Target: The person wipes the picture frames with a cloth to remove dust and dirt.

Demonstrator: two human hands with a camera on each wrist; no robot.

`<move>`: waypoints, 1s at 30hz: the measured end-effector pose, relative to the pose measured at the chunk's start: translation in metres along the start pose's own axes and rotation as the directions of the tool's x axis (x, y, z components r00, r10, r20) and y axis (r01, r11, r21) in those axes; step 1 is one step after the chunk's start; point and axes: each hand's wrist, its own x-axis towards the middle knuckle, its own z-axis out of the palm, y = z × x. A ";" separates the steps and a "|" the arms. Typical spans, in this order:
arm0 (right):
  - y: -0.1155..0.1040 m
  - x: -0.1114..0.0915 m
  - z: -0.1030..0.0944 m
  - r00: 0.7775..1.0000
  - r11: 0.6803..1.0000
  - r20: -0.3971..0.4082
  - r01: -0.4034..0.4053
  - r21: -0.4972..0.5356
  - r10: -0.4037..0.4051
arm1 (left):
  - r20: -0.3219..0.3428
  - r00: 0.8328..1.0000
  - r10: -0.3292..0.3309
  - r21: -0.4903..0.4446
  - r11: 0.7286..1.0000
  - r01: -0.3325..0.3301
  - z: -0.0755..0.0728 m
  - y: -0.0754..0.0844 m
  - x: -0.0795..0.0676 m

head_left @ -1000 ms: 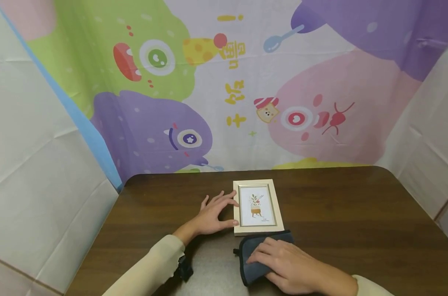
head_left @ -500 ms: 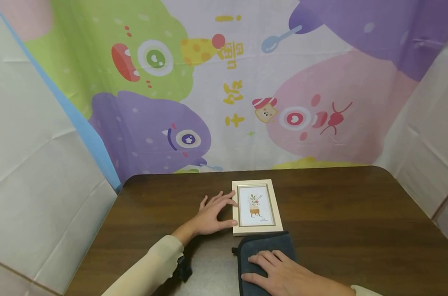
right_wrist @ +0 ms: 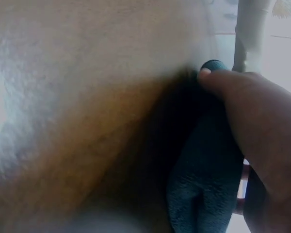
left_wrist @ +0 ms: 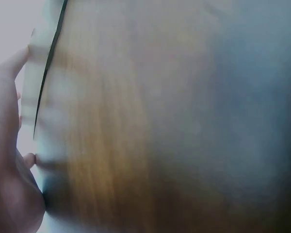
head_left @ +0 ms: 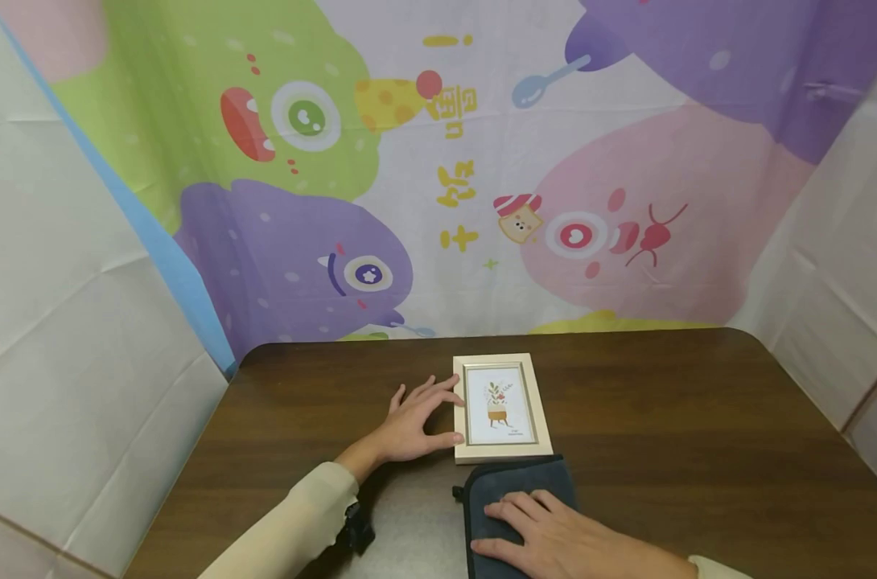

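Note:
A picture frame [head_left: 543,422] with a pale border, gold inner edging and a potted-plant print lies face up on the table. My left hand [head_left: 409,422] touches its left side with thumb and fingertips, the fingers spread. Just below the frame is a dark blue-grey cloth [head_left: 525,476] with black trim and a small loop at its left corner. My right hand [head_left: 547,535] rests on top of it, fingers fairly straight and spread. Seen from the right wrist, the fuzzy cloth [right_wrist: 203,165] sags in folds beneath the thumb; its lower end is out of the head view.
The dark brown wooden table [head_left: 685,418] stretches out on both sides of the frame. A cartoon-printed curtain [head_left: 467,289] hangs at the table's back edge, with pale sheets [head_left: 84,362] along the sides.
My right hand has drawn back toward me, and its bent fingers have flattened out on the cloth. The cloth now spreads flatter below the frame. My left hand holds its place.

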 end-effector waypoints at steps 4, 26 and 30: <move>0.003 -0.001 -0.003 1.000 0.999 0.029 0.010 0.053 -0.011 | -0.034 0.999 0.035 0.007 0.999 -0.035 0.002 -0.002 0.000; 0.017 -0.013 -0.009 0.998 0.986 -0.068 0.013 0.165 -0.002 | -0.049 0.999 0.013 0.031 0.999 -0.012 -0.014 0.000 -0.011; 0.025 -0.020 -0.007 0.984 0.995 -0.177 0.015 0.098 0.002 | -0.074 0.997 0.030 0.060 0.998 -0.026 -0.017 -0.002 -0.018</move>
